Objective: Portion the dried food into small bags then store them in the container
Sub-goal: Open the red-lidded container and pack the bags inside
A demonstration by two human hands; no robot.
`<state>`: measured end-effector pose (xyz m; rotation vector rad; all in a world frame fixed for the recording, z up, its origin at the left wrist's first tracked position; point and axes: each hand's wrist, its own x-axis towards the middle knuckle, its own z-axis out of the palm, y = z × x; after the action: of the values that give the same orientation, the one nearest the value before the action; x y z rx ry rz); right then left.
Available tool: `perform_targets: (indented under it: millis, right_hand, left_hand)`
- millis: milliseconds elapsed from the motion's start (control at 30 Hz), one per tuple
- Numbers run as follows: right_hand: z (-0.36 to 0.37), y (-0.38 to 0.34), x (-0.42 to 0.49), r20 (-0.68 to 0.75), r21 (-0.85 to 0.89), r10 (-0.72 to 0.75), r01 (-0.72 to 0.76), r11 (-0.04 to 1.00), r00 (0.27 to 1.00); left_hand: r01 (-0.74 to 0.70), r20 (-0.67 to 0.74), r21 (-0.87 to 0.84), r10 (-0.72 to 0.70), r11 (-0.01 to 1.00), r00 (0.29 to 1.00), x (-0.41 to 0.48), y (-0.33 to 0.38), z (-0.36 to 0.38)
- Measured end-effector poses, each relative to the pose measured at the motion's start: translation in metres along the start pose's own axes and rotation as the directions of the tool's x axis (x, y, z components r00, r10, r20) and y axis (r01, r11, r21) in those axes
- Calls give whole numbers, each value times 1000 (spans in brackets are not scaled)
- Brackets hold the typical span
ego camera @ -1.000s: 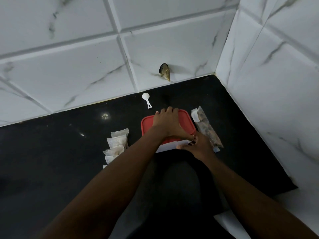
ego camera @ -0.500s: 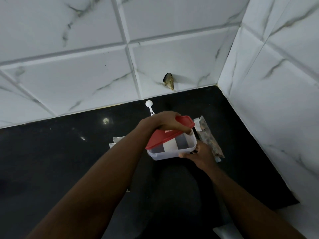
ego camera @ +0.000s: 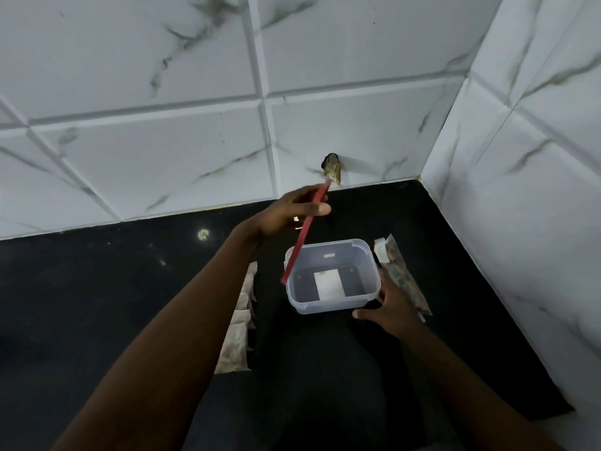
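On the black tabletop (ego camera: 97,288), head view: a clear plastic container (ego camera: 325,306) sits open near the corner where the white marbled tile walls (ego camera: 162,92) meet. Nothing is inside it; a white rectangle (ego camera: 329,283) shows at its bottom, and I cannot tell whether it lies inside or underneath. The right hand (ego camera: 387,307) grips the container's near right corner, thumb along the near wall, fingers curled round the right side. The left hand (ego camera: 286,213) is raised above and behind the container's left side and pinches the red lid (ego camera: 304,237), thumb on the facing side, fingers behind. The lid is off, seen edge-on and steeply tilted, its lower end hanging over the container's left rim, its upper end pointing toward the back wall. Left of the container, a row of small filled bags (ego camera: 234,349) lies flat on the tabletop, overlapping and partly hidden by the left forearm. Just right of the container lies a longer clear bag of brown dried food (ego camera: 401,278), its near end passing behind the right hand. Behind the container, low on the back wall, a dark hole with a brownish lump (ego camera: 332,164).
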<state>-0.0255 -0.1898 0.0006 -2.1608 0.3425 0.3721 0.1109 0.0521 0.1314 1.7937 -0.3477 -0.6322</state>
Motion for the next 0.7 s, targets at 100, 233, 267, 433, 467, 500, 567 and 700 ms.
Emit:
perform_targets:
  millis: [100, 233, 267, 433, 467, 500, 567, 700]
  right_hand:
    - [-15, -7, -5, -115, -49, -67, 62, 997, 991]
    - [-24, -47, -23, -418, 151, -107, 184, 971, 902]
    - [-23, -59, -24, -393, 195, -96, 185, 963, 914]
    - [-15, -112, -22, 104, 537, 144, -177, 825, 984]
    - [-11, -114, -17, 158, 569, 139, -205, 796, 978]
    - [-7, -115, -13, 190, 598, 131, -221, 770, 973]
    - [0, -113, -3, 189, 633, 111, -208, 745, 976]
    - [5, -112, 21, 92, 596, 88, -125, 793, 992]
  left_hand:
    - [-87, -79, -225, 71, 970, 994, -17, -20, -13]
    - [-178, -167, -452, 113, 874, 979, -40, -42, -16]
    - [-202, -185, -484, 125, 851, 975, -45, -46, -14]
    - [-291, -269, -634, 149, 716, 952, -64, -62, 4]
    - [-297, -281, -662, 139, 688, 950, -67, -65, 5]
    - [-296, -288, -680, 127, 671, 949, -70, -70, 6]
    - [-280, -279, -672, 115, 686, 953, -78, -78, 2]
    - [-232, -217, -578, 126, 782, 968, -94, -91, -16]
